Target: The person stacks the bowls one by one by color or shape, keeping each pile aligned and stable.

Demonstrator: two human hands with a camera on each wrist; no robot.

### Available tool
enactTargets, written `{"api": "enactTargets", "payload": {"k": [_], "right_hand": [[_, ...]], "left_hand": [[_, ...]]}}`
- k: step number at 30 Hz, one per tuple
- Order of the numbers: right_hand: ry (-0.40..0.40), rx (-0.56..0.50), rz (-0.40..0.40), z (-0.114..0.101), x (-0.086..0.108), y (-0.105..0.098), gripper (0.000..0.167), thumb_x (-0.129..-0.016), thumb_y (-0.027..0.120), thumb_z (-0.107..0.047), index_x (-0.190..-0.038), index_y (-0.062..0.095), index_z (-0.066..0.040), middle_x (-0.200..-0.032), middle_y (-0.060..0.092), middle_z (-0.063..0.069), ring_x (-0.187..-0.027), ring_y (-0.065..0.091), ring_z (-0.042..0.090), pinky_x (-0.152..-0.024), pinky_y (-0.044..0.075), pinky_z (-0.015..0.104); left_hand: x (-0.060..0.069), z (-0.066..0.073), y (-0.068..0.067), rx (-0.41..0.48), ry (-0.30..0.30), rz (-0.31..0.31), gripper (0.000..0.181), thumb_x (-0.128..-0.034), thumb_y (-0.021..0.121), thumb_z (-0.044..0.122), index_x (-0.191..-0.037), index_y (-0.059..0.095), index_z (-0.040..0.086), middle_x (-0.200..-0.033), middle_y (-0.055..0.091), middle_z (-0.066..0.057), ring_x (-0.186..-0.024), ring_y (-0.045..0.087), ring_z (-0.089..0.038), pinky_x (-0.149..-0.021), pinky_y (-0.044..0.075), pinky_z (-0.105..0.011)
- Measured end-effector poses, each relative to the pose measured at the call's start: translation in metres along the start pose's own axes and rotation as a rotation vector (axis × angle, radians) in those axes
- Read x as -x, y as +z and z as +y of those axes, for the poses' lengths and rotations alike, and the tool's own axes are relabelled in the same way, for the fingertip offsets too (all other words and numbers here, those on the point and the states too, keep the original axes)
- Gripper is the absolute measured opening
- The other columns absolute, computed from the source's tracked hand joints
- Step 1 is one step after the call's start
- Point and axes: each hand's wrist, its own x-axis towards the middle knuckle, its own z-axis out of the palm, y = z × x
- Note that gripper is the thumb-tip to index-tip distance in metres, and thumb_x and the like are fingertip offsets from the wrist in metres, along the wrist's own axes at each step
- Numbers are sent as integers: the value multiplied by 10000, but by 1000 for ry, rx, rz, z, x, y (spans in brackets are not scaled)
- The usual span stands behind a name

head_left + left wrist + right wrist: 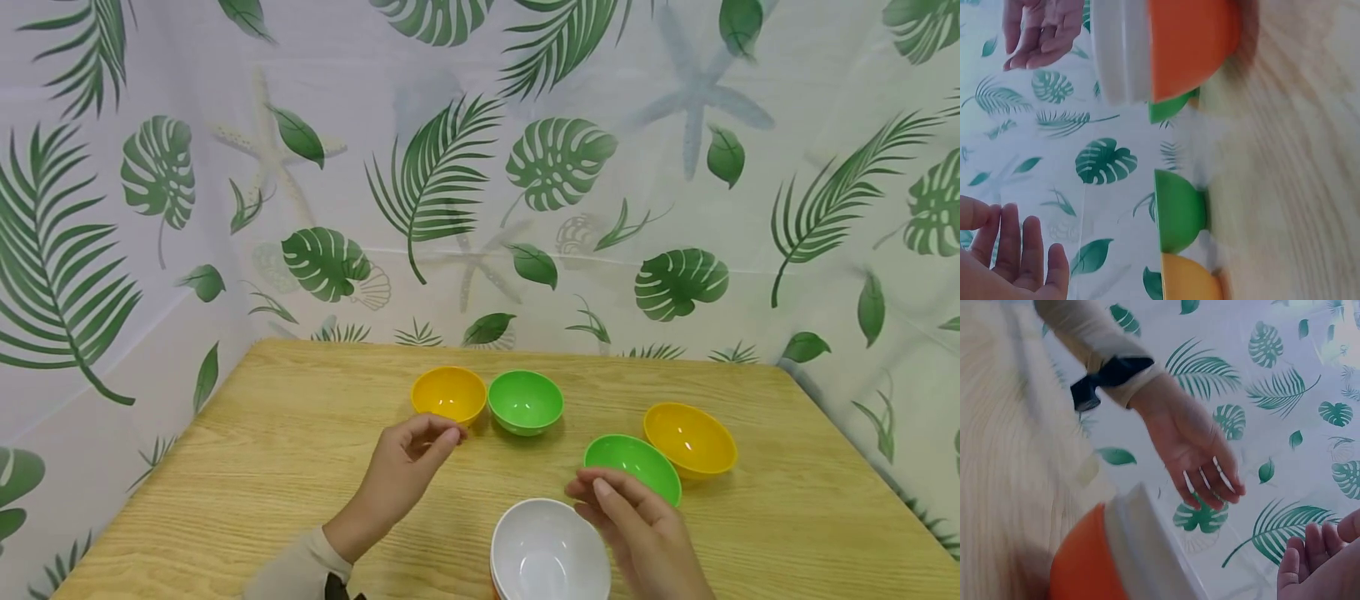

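A stack of bowls stands near the table's front edge, with a white bowl [551,554] on top. Both wrist views show white rims above an orange bowl [1191,47] at the bottom. My left hand [401,471] hovers to the left of the stack, holding nothing, its fingers gently bent. Just beyond it is a yellow bowl [448,393], with a green bowl [525,402] beside that. On the stack's right my right hand [641,533] is raised, also holding nothing, and partly covers a second green bowl [633,462]. Against that one leans a second yellow bowl [690,440], slightly tilted.
The wooden table [300,417] carries all the bowls. A white cloth [465,250] printed with green leaves and starfish hangs behind the table and along its sides. A dark strap [1119,370] is around the left wrist, over a light sleeve [1094,331].
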Motion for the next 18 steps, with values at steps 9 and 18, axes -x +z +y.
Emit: {"api": "enactTargets", "payload": {"k": [9, 18], "right_hand": [[243, -307, 32, -14, -10, 26, 430, -1007, 486, -255, -1316, 460, 43, -1236, 589, 143, -1191, 555, 273, -1007, 458, 323], [256, -376, -87, -12, -11, 37, 480, -1047, 358, -270, -1422, 330, 28, -1414, 437, 168, -1248, 512, 269, -1064, 401, 335]], "left_hand": [[-23, -11, -13, -56, 32, 112, 378, -1017, 485, 266, -1326, 514, 49, -1439, 398, -119, -1347, 358, -304, -1053, 391, -505], [-51, -29, -20, -12, -90, 176, 398, -1054, 369, 267, -1415, 428, 110, -1533, 276, -80, -1419, 214, -307, -1133, 225, -562]]}}
